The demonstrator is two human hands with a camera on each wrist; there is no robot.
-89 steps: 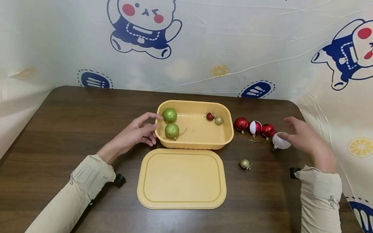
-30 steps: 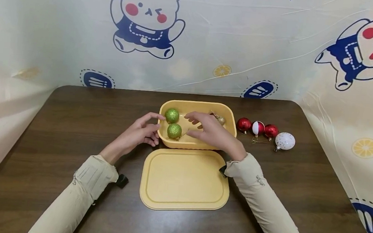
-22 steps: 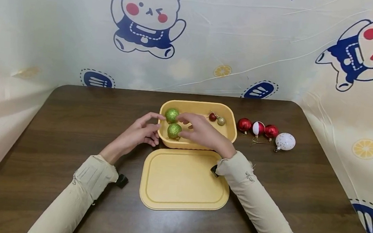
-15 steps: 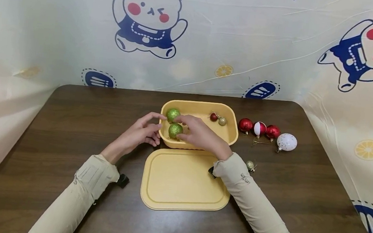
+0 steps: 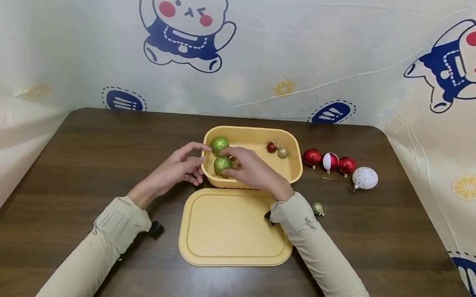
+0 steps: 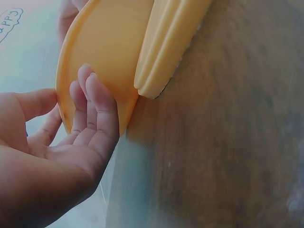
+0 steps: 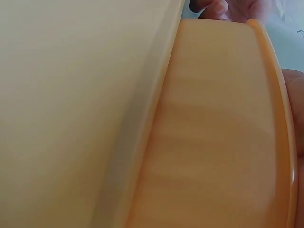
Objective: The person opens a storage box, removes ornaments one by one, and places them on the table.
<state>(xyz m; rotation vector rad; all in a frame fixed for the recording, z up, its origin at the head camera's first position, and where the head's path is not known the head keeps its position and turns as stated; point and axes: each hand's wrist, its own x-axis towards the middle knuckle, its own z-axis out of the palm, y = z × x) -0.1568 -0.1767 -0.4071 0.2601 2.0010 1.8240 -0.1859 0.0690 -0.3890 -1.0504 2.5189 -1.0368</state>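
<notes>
Inside the yellow box (image 5: 251, 184), two glittery green ball ornaments lie at the left end. My right hand (image 5: 253, 169) reaches over the front wall and holds the nearer green ball ornament (image 5: 222, 165) between thumb and index finger. The farther green ball ornament (image 5: 219, 145) sits just behind it. At the box's left end my left hand (image 5: 178, 163) touches the rim with relaxed fingers, the rest of them beside the outer wall in the left wrist view. In the right wrist view the wall hides most of my right hand (image 7: 295, 109).
A small red ball (image 5: 271, 147) and gold ball (image 5: 282, 152) lie at the box's right end. The yellow lid (image 5: 236, 229) lies in front. Red, red-and-white and white balls (image 5: 365, 178) line up rightward; another gold ball (image 5: 318, 209) lies near my right sleeve.
My right hand has come from beside the white ball at the right into the box, then left to the nearer green ball ornament, its fingers closing round it. My left hand stays at the rim.
</notes>
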